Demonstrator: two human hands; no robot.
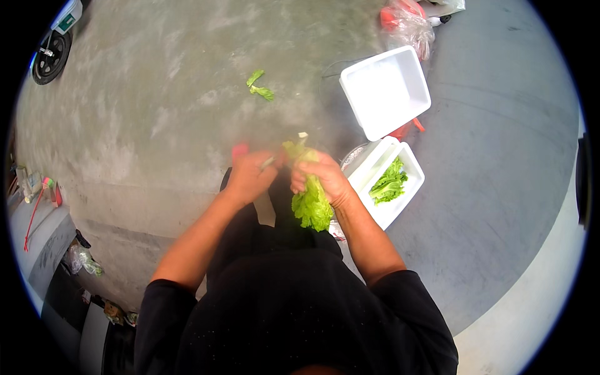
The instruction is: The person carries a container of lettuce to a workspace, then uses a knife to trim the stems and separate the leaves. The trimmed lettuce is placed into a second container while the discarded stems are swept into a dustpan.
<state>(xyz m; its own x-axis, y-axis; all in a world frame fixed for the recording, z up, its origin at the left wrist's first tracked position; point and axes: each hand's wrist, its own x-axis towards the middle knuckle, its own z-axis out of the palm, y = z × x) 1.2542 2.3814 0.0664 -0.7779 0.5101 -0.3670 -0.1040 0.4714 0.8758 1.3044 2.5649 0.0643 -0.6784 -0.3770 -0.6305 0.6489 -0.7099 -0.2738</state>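
My right hand (321,174) grips a head of leafy green lettuce (313,204), its pale cut stem pointing up and its leaves hanging below the fist. Just left of it, my left hand (253,176) is closed around a small thing, perhaps a knife handle, mostly hidden by the fingers. Lettuce leaves (390,183) lie in a white plastic tub (411,197) to my right. Beyond it stands a larger white plastic basin (361,101), tilted in view. Two torn lettuce leaves (262,92) rest on the concrete floor ahead.
Red and clear plastic bags (410,23) sit past the large basin. A black wheel (52,58) shows at the upper left. Bagged goods (83,258) and a red cord (33,218) are at the far left. A grey surface (492,140) extends along the right.
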